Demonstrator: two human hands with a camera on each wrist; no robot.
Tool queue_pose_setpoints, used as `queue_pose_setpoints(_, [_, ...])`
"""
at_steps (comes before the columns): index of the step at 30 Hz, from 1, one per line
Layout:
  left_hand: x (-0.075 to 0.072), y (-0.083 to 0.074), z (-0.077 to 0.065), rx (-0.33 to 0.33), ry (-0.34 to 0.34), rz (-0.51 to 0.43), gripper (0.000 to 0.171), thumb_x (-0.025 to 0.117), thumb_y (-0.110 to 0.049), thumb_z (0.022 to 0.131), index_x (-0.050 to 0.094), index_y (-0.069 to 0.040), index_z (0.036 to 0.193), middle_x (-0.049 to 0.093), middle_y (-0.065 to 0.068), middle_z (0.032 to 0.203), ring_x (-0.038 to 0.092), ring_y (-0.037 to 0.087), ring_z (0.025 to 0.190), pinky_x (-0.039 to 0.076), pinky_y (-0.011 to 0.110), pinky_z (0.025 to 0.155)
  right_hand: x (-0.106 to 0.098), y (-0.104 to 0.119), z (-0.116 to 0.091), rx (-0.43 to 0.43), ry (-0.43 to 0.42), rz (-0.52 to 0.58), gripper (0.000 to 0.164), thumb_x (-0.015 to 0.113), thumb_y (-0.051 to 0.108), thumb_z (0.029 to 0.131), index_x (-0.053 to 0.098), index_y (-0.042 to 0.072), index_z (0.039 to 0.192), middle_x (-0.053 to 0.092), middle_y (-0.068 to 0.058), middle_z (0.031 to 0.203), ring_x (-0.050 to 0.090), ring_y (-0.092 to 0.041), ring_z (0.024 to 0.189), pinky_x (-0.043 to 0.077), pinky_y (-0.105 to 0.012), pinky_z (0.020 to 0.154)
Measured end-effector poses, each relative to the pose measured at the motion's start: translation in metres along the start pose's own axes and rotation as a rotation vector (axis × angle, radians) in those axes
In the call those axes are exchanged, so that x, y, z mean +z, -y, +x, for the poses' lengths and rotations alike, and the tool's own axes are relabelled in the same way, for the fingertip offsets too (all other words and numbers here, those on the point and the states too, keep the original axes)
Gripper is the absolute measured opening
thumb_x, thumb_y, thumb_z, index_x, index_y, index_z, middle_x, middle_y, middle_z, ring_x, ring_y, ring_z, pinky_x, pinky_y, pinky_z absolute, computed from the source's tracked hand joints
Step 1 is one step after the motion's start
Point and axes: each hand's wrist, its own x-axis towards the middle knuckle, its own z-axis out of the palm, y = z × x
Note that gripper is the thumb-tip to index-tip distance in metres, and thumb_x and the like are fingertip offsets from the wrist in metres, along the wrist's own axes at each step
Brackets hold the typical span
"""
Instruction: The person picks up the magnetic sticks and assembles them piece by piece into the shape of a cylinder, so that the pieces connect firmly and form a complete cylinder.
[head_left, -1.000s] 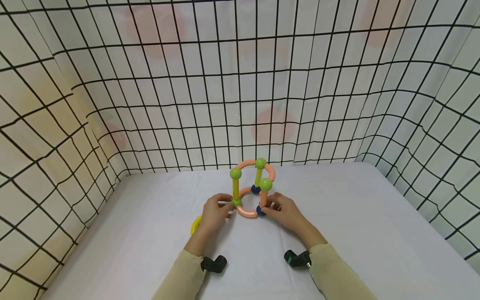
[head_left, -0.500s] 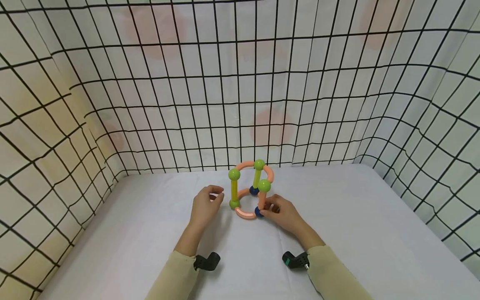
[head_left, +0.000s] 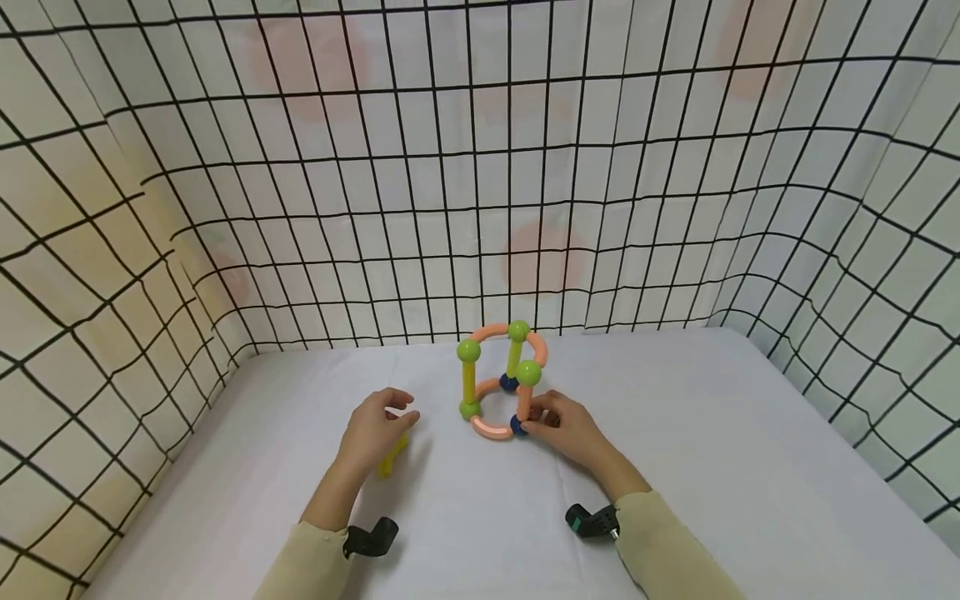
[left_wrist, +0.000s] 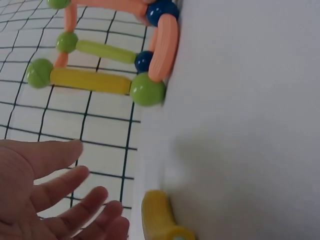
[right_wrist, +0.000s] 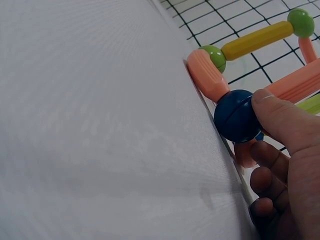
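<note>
A ball-and-stick building-toy frame stands mid-table, with green balls (head_left: 468,350) on top of upright sticks. Curved orange sticks (head_left: 492,430) join its balls at the bottom and others join them at the top. My right hand (head_left: 567,425) holds its near right corner. There the thumb presses beside the dark blue ball (right_wrist: 237,116), under the upright orange stick (right_wrist: 296,83), with the other fingers curled behind. To the left of the frame, my left hand (head_left: 373,430) hovers with parted fingers, holding nothing. Just beyond those fingers a curved yellow stick (left_wrist: 159,215) lies on the table, partly hidden by the hand in the head view.
A white cloth covers the table (head_left: 675,433). Behind and at both sides rise white walls with a black grid net (head_left: 420,208). The frame stands a little in front of the back wall. Each wrist carries a small black camera (head_left: 371,537).
My left hand has let go of the frame's left green base ball and moved left and toward me, over the yellow stick. My right hand has stayed at its corner.
</note>
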Motion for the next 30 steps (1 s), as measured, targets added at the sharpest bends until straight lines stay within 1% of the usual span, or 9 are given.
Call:
queue_pose_setpoints(4, [-0.006,0.010,-0.003,-0.034,0.039,0.059,0.037,0.072,-0.024,0.090,0.066,-0.008,0.123,0.066,0.013,0.120,0.064,0.026,0.103,0.053,0.040,0.083,0.001,0.001,-0.001,0.009,0.006,0.013,0.026,0.077,0.033,0.088,0.072,0.022,0.111,0.064,0.005,0.099,0.056,-0.013,0.081,0.047,-0.025,0.072])
queue_pose_setpoints(8, [-0.010,0.015,-0.003,-0.008,0.080,0.100,0.039,0.073,-0.021,0.089,0.064,-0.004,0.124,0.062,0.019,0.119,0.061,0.030,0.101,0.052,0.046,0.088,-0.001,0.001,-0.002,0.010,0.000,0.012,0.025,0.077,0.032,0.088,0.072,0.023,0.110,0.064,0.006,0.098,0.056,-0.012,0.081,0.047,-0.024,0.072])
queue_pose_setpoints(11, [-0.013,0.019,-0.003,-0.009,0.115,0.120,0.040,0.075,-0.019,0.088,0.063,-0.003,0.123,0.061,0.020,0.117,0.059,0.028,0.096,0.054,0.042,0.083,-0.002,0.000,-0.003,0.001,0.000,0.004,0.025,0.077,0.031,0.088,0.072,0.020,0.110,0.064,0.004,0.098,0.056,-0.011,0.080,0.046,-0.024,0.071])
queue_pose_setpoints(13, [-0.016,0.021,-0.003,-0.020,0.146,0.133,0.039,0.075,-0.018,0.087,0.063,-0.003,0.122,0.063,0.018,0.114,0.060,0.026,0.091,0.054,0.037,0.076,-0.003,0.001,-0.003,-0.002,0.004,0.001,0.025,0.077,0.031,0.088,0.072,0.020,0.109,0.064,0.004,0.098,0.055,-0.011,0.079,0.046,-0.024,0.070])
queue_pose_setpoints(15, [-0.018,0.025,-0.003,-0.030,0.178,0.147,0.038,0.076,-0.018,0.086,0.064,-0.004,0.119,0.066,0.016,0.108,0.059,0.023,0.085,0.052,0.032,0.070,-0.003,0.001,-0.003,-0.005,0.005,0.000,0.025,0.077,0.031,0.088,0.072,0.019,0.109,0.064,0.004,0.098,0.055,-0.011,0.079,0.046,-0.024,0.070])
queue_pose_setpoints(19, [-0.019,0.031,-0.003,-0.050,0.224,0.156,0.035,0.077,-0.018,0.086,0.065,-0.005,0.116,0.067,0.011,0.100,0.059,0.020,0.078,0.049,0.029,0.064,-0.002,0.000,-0.002,-0.007,0.005,0.005,0.024,0.077,0.031,0.088,0.072,0.020,0.109,0.064,0.004,0.097,0.055,-0.011,0.079,0.046,-0.024,0.070])
queue_pose_setpoints(23, [-0.017,0.034,-0.003,-0.063,0.239,0.128,0.028,0.078,-0.017,0.085,0.067,-0.005,0.108,0.067,0.009,0.097,0.058,0.017,0.073,0.047,0.027,0.059,-0.002,-0.001,-0.002,-0.014,0.002,0.001,0.025,0.077,0.031,0.088,0.072,0.020,0.109,0.064,0.003,0.098,0.055,-0.010,0.079,0.046,-0.023,0.069])
queue_pose_setpoints(26, [-0.015,0.034,-0.004,-0.065,0.234,0.110,0.023,0.077,-0.017,0.085,0.068,-0.005,0.102,0.067,0.007,0.094,0.057,0.016,0.069,0.047,0.025,0.057,-0.002,-0.002,-0.002,-0.021,-0.001,-0.001,0.026,0.077,0.032,0.088,0.072,0.019,0.110,0.064,0.003,0.098,0.055,-0.010,0.079,0.046,-0.023,0.070])
queue_pose_setpoints(30, [-0.014,0.034,-0.006,-0.075,0.223,0.111,0.020,0.077,-0.017,0.085,0.070,-0.005,0.099,0.067,0.005,0.092,0.056,0.015,0.066,0.046,0.025,0.056,-0.001,-0.002,-0.001,-0.030,-0.001,0.009,0.026,0.077,0.031,0.088,0.072,0.019,0.110,0.065,0.002,0.098,0.055,-0.011,0.079,0.046,-0.023,0.070])
